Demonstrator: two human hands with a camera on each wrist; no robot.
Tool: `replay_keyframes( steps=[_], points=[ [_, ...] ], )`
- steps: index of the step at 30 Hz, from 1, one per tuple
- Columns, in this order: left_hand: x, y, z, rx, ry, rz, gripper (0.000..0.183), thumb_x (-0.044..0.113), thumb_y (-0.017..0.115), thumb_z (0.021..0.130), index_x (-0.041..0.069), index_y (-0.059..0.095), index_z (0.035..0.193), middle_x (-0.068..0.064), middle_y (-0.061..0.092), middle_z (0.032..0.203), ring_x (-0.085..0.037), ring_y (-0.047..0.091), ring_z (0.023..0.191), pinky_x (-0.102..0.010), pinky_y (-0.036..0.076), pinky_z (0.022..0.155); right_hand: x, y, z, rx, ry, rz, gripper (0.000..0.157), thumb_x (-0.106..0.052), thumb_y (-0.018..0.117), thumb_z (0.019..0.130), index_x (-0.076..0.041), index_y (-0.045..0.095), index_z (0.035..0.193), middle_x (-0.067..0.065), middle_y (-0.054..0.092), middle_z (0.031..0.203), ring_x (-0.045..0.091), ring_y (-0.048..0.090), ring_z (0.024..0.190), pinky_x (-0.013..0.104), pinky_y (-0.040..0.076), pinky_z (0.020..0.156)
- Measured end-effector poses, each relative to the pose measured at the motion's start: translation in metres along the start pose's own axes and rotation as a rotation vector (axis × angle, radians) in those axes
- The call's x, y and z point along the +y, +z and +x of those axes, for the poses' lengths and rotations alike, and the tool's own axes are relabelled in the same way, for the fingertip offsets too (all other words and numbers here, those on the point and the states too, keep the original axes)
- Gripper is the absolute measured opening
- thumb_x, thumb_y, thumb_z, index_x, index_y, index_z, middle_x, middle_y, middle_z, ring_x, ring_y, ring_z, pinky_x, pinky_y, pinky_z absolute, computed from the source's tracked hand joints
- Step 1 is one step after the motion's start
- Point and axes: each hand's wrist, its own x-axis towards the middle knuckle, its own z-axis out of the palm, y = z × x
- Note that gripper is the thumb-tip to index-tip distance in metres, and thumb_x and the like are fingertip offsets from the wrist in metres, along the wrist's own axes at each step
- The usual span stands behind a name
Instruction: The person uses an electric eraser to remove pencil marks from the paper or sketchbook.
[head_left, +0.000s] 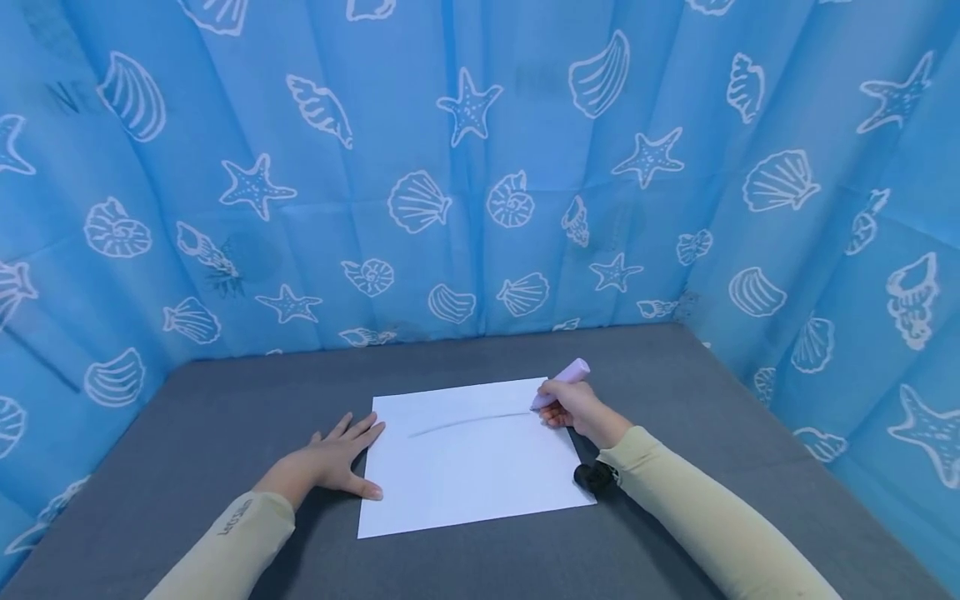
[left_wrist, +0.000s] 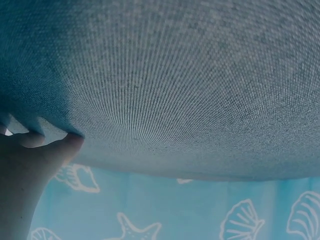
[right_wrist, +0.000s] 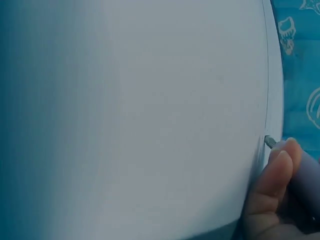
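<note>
A white sheet of paper (head_left: pixel 465 475) lies on the grey cloth, carrying one thin, slightly curved dark line (head_left: pixel 468 421) across its upper part. My right hand (head_left: pixel 577 408) pinches a thick lilac marker (head_left: pixel 573 371) near the sheet's upper right edge. In the right wrist view the marker's dark tip (right_wrist: pixel 270 142) meets the paper at the line's end, thumb and finger close behind it. My left hand (head_left: pixel 330 458) rests with spread, straight fingers at the sheet's left edge, fingertips and thumb on the paper. The left wrist view shows its fingers (left_wrist: pixel 65 147) on the cloth side.
The grey cloth-covered table (head_left: pixel 247 400) extends around the sheet. A blue curtain (head_left: pixel 465 208) with white shells and starfish hangs behind it and along both sides. A small black device (head_left: pixel 592 477) sits under the right wrist, over the sheet's right edge.
</note>
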Motion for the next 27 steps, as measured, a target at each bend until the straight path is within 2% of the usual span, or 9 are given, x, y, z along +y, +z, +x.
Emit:
replay_keyframes(
  steps=[4,8,11,20,24,27],
  points=[
    [-0.0004,0.0005,-0.0007,0.004,0.004,0.001,0.112,0.063,0.075,0.072,0.009,0.023,0.155,-0.015,0.011,0.161,-0.047,0.002,0.144,-0.076,0.006,0.102,0.0001,-0.0013,0.0002,-0.014,-0.003,0.008,0.028,-0.015,0.057,0.092,0.010,0.054,0.103,0.007,0.056,0.065,0.011,0.052,0.050,0.021,0.047,0.051],
    [-0.0003,0.0008,-0.0009,0.004,0.007,-0.001,0.112,0.063,0.075,0.072,0.009,0.022,0.155,-0.015,0.011,0.161,-0.047,0.002,0.144,-0.076,0.006,0.102,0.0003,-0.0034,0.0003,-0.022,0.006,0.089,0.029,-0.015,0.055,0.092,0.011,0.053,0.107,0.009,0.058,0.067,0.013,0.054,0.053,0.022,0.050,0.053],
    [-0.0003,0.0004,-0.0010,0.004,0.003,0.003,0.112,0.063,0.075,0.072,0.009,0.022,0.155,-0.015,0.011,0.161,-0.047,0.002,0.144,-0.076,0.006,0.102,0.0008,-0.0034,0.0000,-0.036,0.000,0.109,0.031,-0.013,0.054,0.091,0.012,0.051,0.109,0.010,0.058,0.068,0.014,0.054,0.054,0.023,0.050,0.054],
    [0.0005,-0.0004,-0.0017,0.003,0.007,-0.016,0.113,0.063,0.075,0.072,0.009,0.023,0.155,-0.015,0.011,0.161,-0.048,0.002,0.144,-0.076,0.005,0.102,0.0007,-0.0009,0.0041,0.025,-0.005,0.067,0.031,-0.012,0.056,0.089,0.011,0.052,0.108,0.009,0.056,0.070,0.014,0.052,0.055,0.023,0.047,0.053],
    [0.0003,-0.0003,-0.0018,0.013,0.010,-0.017,0.113,0.063,0.075,0.072,0.008,0.023,0.155,-0.016,0.012,0.161,-0.048,0.002,0.144,-0.076,0.005,0.102,-0.0006,-0.0003,0.0056,0.007,0.001,0.006,0.029,-0.014,0.057,0.088,0.010,0.053,0.106,0.008,0.055,0.068,0.013,0.051,0.053,0.023,0.045,0.052],
    [-0.0002,-0.0004,-0.0021,0.011,0.011,-0.014,0.113,0.063,0.075,0.072,0.008,0.022,0.155,-0.016,0.011,0.161,-0.048,0.002,0.144,-0.076,0.005,0.102,-0.0009,0.0008,0.0056,-0.005,0.001,0.002,0.030,-0.014,0.057,0.090,0.010,0.053,0.107,0.008,0.056,0.067,0.013,0.052,0.053,0.022,0.046,0.052]
  ],
)
